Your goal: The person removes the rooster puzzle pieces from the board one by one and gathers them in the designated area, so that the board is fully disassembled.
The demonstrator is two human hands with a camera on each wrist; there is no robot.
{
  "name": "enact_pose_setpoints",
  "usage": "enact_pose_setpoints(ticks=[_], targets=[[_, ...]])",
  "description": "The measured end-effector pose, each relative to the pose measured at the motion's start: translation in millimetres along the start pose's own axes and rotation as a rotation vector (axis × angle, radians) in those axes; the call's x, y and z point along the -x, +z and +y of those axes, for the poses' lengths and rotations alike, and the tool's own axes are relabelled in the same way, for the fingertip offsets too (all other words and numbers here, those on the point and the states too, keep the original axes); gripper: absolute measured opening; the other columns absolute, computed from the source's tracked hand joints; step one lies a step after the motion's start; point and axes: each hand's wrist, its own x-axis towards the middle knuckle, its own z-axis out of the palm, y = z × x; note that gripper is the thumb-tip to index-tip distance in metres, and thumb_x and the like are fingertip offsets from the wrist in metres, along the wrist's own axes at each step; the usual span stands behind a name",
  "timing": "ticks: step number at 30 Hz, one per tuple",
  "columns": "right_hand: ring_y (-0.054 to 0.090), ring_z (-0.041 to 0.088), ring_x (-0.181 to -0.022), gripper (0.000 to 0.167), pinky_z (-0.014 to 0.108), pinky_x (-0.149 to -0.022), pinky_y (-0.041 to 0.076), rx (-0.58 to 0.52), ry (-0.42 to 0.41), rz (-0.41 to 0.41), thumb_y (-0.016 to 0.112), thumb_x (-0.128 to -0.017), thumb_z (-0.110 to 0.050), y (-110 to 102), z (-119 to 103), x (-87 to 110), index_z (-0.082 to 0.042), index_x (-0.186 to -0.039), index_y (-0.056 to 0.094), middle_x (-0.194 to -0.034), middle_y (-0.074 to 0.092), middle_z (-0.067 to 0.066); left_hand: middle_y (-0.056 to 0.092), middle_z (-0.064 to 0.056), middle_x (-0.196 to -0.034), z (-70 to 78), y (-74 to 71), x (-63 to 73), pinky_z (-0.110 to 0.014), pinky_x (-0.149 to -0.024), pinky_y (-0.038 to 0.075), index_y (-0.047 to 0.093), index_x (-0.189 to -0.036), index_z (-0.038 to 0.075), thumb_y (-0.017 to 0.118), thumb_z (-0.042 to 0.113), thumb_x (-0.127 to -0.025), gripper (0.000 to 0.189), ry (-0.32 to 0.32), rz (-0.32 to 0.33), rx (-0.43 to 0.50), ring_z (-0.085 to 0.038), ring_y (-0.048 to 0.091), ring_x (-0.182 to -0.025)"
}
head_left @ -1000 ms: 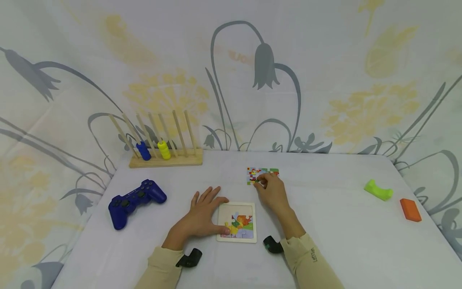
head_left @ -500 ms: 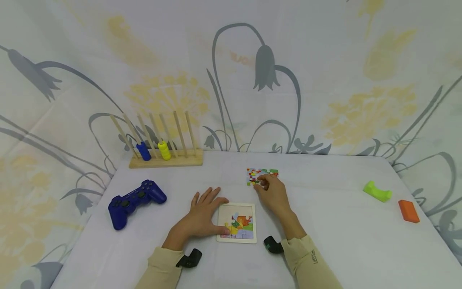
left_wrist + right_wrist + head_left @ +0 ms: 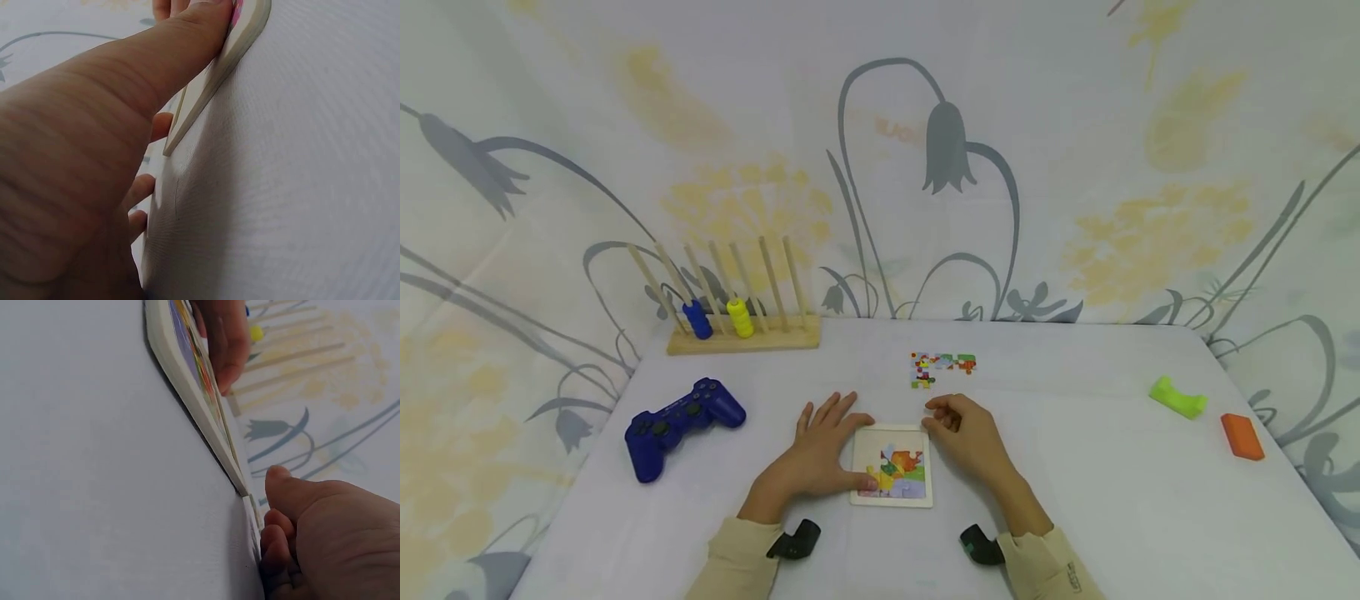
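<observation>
Hands (image 3: pixel 970 429) flank puzzle tray (image 3: pixel 892 498); table (image 3: pixel 1075 500) open rightward.

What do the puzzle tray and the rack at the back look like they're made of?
Puzzle tray: probably light wood or thick board, matte, with a pale, unpainted rim whose thick edge shows in the right wrist view; the pieces inside carry a colour print. Rack: bare wood by its look, a tan base with plain dowels and no gloss. Its blue and yellow rings look like smooth plastic.
</observation>
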Motion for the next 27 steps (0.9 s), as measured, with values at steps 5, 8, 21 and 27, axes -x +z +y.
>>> enact_pose_setpoints(ticks=[5, 8, 21, 27], targets=[[0.052, 0.007, -0.078, 0.023, 0.02, -0.071, 0.046, 0.032, -0.094, -0.117, 0.081, -0.089, -0.025, -1, -4, 17.7, -0.018, -0.109, 0.075, -0.089, 0.062, -0.01, 0.023, -0.012, -0.17, -0.4, -2.1, 0.1, -0.07, -0.122, 0.001, 0.054, -0.143, 0.024, 0.085, 0.055, -0.076, 0.08, 0.006, 0.006, -0.001, -0.039, 0.011, -0.159], [0.054, 0.005, -0.085, 0.029, 0.022, -0.077, 0.049, 0.079, -0.16, -0.209, 0.083, -0.085, -0.031, -3, -7, 25.8, -0.021, -0.111, 0.074, -0.094, 0.061, -0.013, 0.024, -0.011, -0.17, -1.2, -2.0, 0.4, -0.07, -0.122, 0.001, 0.054, -0.143, 0.024, 0.085, 0.055, -0.076, 0.08, 0.006, 0.01, -0.005, -0.039, 0.011, -0.159], [0.052, 0.005, -0.087, 0.038, 0.025, -0.079, 0.049, 0.241, -0.27, -0.266, 0.087, -0.081, -0.034, -2, -16, 33.6, -0.016, -0.113, 0.075, -0.1, 0.06, -0.012, 0.024, -0.013, -0.169, 1.7, -2.0, 0.9, -0.071, -0.122, 0.003, 0.054, -0.143, 0.023, 0.085, 0.054, -0.076, 0.08, 0.025, 0.002, -0.003, -0.04, 0.012, -0.159], [0.055, 0.007, -0.089, 0.043, 0.029, -0.082, 0.052, 0.292, -0.267, -0.242, 0.087, -0.08, -0.037, 4, -24, 31.9, -0.014, -0.114, 0.074, -0.101, 0.062, -0.009, 0.024, -0.014, -0.169, 3.4, -4.0, 2.3, -0.071, -0.122, 0.003, 0.054, -0.143, 0.021, 0.086, 0.052, -0.076, 0.08, 0.024, 0.006, 0.002, -0.04, 0.012, -0.158]])
